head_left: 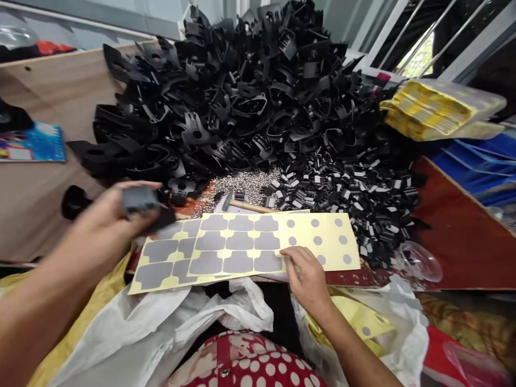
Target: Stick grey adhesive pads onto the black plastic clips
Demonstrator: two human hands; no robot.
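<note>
My left hand [121,209], smeared by motion, is wrapped round a black plastic part [140,200] at the left, above the table edge. My right hand [308,277] is at the middle of the front edge, thumb and fingertips pressed together on the top sticker sheet [330,242]. What the fingertips pinch, if anything, is too small to name. Yellow backing with grey rounded shapes and small grey dots makes up that sheet. Another sheet [155,258] with larger grey shapes lies partly under it to the left.
Behind the sheets rises a big heap of black plastic parts [242,107]. Small black clips [342,199] lie to the right, beside tiny metal pieces [250,183] and a hammer [245,205]. A clear plastic cup [419,262] rests at the right. White bags [133,328] hang in front.
</note>
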